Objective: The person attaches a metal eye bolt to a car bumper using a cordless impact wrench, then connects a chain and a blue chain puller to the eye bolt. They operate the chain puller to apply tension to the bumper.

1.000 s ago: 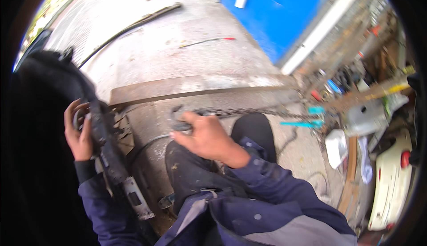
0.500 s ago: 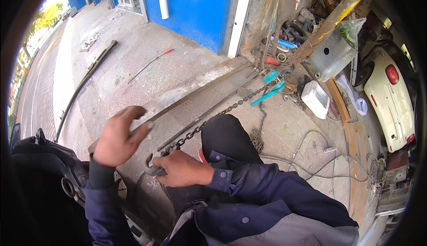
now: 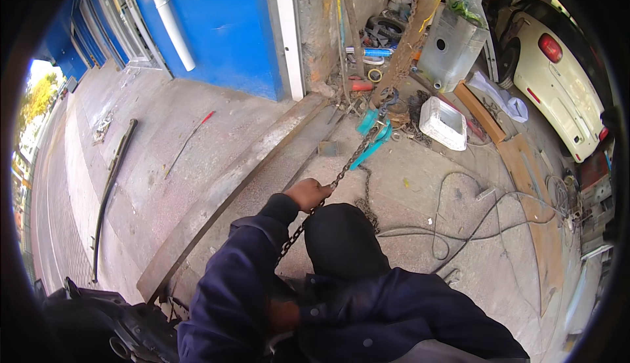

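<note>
My left hand is closed around a dark steel chain, just ahead of my knee. The chain slants up to a teal lever chain hoist on the ground by a rusty post. Below my hand it drops past my left sleeve toward my lap. Only a patch of my right hand shows, low between the two sleeves. Its fingers, and whatever they touch, are hidden behind my left forearm. A loose length of chain trails from the hoist onto the floor.
A long steel beam lies at my left. The rusty post rises beyond the hoist. Right of it are a white foam box, a metal tank and cables. A cream car stands far right; black vehicle parts are lower left.
My left hand has moved forward and right from open air onto the chain and closed on it. My right hand, earlier at the chain's hook, has drawn back behind my left arm. The view has shifted right.
</note>
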`<action>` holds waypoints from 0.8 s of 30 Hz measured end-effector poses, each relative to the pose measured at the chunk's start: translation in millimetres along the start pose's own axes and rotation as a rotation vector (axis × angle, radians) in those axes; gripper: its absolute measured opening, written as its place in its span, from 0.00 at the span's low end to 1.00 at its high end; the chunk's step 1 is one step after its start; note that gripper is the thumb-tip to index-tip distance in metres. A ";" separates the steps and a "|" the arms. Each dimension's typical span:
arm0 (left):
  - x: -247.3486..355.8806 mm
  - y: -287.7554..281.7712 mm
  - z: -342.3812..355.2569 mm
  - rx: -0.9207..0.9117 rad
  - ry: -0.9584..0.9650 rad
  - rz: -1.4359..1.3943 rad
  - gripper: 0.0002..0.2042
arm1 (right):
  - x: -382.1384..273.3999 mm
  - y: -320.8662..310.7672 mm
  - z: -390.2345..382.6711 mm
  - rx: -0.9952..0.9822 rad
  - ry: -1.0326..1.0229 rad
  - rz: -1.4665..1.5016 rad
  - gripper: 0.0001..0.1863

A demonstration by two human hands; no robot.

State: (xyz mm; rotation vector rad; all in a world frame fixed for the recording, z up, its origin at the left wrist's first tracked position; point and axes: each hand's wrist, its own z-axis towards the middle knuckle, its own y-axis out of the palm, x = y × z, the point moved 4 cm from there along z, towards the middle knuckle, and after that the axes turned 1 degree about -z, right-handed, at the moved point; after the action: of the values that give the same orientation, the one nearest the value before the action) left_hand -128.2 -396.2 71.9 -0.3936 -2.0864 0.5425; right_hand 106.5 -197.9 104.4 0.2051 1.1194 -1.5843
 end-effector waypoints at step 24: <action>96.3 42.1 -170.4 0.275 0.142 -0.671 0.17 | 229.2 -378.3 -270.7 1.421 1.005 0.378 0.37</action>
State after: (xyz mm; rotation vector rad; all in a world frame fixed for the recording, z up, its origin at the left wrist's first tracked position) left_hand -32.4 -276.3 200.5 0.4097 -1.8256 0.3695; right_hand -404.3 -183.0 15.8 2.1679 0.3170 -1.6398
